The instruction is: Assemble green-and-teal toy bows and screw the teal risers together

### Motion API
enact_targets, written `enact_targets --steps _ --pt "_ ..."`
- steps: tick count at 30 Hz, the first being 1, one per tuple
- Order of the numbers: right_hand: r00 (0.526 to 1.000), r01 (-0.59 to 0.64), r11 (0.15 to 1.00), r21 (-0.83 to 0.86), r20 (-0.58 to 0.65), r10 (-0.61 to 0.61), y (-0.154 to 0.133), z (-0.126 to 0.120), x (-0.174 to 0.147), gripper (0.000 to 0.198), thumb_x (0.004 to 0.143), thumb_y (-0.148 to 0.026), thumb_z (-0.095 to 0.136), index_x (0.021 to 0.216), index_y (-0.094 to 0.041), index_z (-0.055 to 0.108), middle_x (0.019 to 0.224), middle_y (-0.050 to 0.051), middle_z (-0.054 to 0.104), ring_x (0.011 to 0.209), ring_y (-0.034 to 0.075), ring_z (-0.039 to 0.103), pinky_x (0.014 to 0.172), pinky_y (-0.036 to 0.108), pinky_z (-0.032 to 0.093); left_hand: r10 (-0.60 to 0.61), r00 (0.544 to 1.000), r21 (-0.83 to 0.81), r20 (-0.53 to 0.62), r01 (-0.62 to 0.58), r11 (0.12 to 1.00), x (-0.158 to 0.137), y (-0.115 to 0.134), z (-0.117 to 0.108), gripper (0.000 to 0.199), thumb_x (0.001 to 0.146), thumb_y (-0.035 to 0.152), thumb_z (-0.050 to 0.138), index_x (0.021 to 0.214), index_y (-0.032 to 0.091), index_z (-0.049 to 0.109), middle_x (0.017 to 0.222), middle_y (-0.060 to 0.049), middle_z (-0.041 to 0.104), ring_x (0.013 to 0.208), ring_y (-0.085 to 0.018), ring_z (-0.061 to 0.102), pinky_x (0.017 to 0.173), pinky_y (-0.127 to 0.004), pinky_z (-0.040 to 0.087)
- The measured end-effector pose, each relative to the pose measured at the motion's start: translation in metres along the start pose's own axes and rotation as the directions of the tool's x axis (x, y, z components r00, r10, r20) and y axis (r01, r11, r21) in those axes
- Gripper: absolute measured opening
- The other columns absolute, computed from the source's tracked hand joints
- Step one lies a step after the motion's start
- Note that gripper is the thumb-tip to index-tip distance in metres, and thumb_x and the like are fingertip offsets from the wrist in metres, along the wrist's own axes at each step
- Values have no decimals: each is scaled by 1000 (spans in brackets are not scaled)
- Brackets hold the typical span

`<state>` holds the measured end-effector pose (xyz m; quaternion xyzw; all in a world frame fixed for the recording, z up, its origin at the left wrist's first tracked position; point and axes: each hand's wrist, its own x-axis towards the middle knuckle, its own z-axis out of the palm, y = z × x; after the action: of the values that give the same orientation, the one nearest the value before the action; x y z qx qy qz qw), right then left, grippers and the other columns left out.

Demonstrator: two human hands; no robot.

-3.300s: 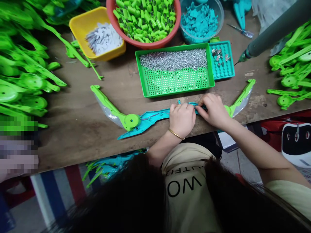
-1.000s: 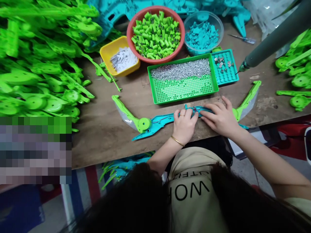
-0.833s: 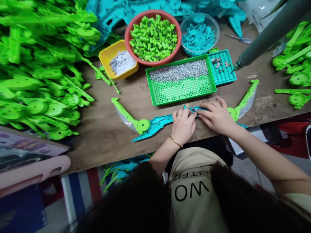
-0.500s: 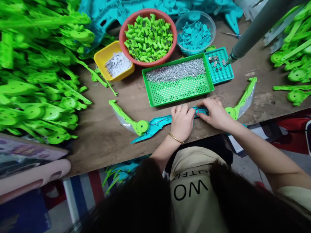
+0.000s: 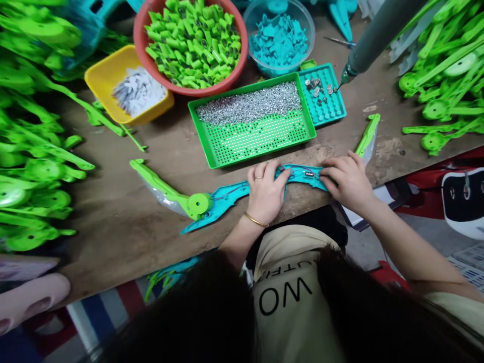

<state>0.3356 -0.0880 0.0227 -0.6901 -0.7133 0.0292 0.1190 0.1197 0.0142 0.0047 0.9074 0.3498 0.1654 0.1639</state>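
Note:
A long blue plastic toy shell lies on the bench, curved like a bow, with wires and small metal parts inside. My left hand grips its middle, the fingers over the top edge and the thumb at the wiring. Around the shell's right part is my right hand, fingers curled and thumb beside the inner parts. A green arm with a round hub joins the left end. Beyond my right hand shows another green arm, its hub hidden by the hand.
Behind the shell stand a green tray of screws, a blue tray with metal discs, a red bowl of green pieces, a clear tub and a yellow box. A screwdriver hangs at upper right. Green parts heap at both sides.
My right hand has slid right along the shell, uncovering wires and a small metal part, and now covers the right hub. My left hand keeps its grip. The view has shifted.

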Motion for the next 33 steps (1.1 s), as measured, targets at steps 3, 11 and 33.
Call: enact_targets --steps 3,11,33 --pt "1000 24 999 26 5 -24 1 3 1 13 93 -28 52 91 -20 63 105 7 69 99 23 59 106 49 35 -14 1000 -9 -5 14 1000 -2 1 2 26 95 27 51 112 27 70 122 -10 63 117 -26 49 98 -44 38" --pt "990 50 986 161 120 -70 13 -2 2 16 91 -23 49 88 -20 64 112 10 65 105 24 56 110 56 32 -35 999 13 -36 35 999 -6 2 5 25 95 27 51 112 27 70 121 -8 65 117 -26 51 96 -43 41" --pt "987 -162 962 220 32 159 -24 4 29 16 90 -28 51 81 -23 63 101 4 69 100 25 59 110 56 28 -14 1000 25 9 14 1000 -4 1 4 28 96 27 49 115 27 69 124 -11 62 119 -27 48 99 -45 37"
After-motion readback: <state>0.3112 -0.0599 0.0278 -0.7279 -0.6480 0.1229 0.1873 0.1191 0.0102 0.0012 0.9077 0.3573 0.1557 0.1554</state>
